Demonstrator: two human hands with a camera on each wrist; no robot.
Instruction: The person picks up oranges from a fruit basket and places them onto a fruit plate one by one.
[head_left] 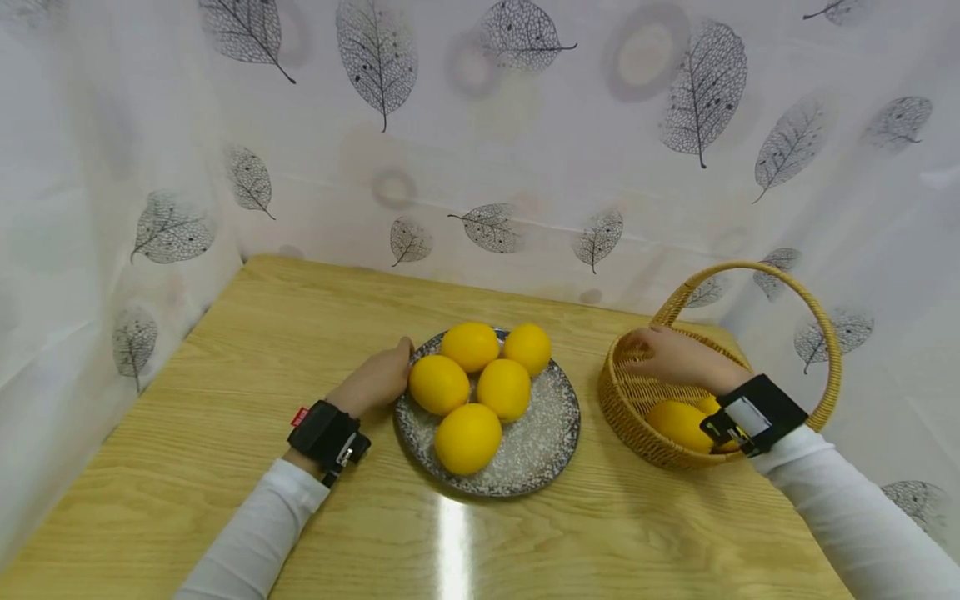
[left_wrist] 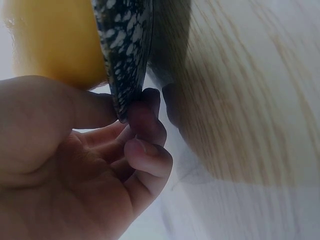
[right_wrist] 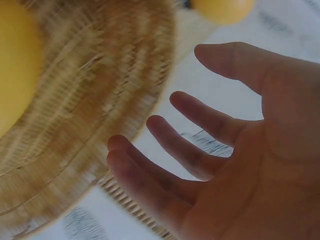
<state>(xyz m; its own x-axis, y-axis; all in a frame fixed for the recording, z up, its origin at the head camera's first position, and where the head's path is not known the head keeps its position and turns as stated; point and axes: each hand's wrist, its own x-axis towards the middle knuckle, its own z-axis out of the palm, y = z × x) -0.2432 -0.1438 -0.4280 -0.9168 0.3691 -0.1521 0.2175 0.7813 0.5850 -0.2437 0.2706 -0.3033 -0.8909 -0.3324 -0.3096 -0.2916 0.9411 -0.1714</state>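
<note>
My left hand [head_left: 381,379] grips the left rim of a round speckled plate [head_left: 536,433] on the table. In the left wrist view, the thumb lies over the rim [left_wrist: 125,60] and curled fingers are beneath it. Several yellow lemons [head_left: 467,439] are grouped on the plate's left and far side. My right hand [head_left: 686,358] is over the wicker basket [head_left: 617,408], its fingers spread and holding nothing in the right wrist view. Inside the basket, lemons [head_left: 678,423] lie at the near side, partly hidden by the right wrist.
The basket's tall arched handle [head_left: 817,308] rises behind and to the right of the right wrist. A light wooden table [head_left: 225,375] carries everything. Behind it and along the sides hangs a white curtain [head_left: 322,192] with leaf prints.
</note>
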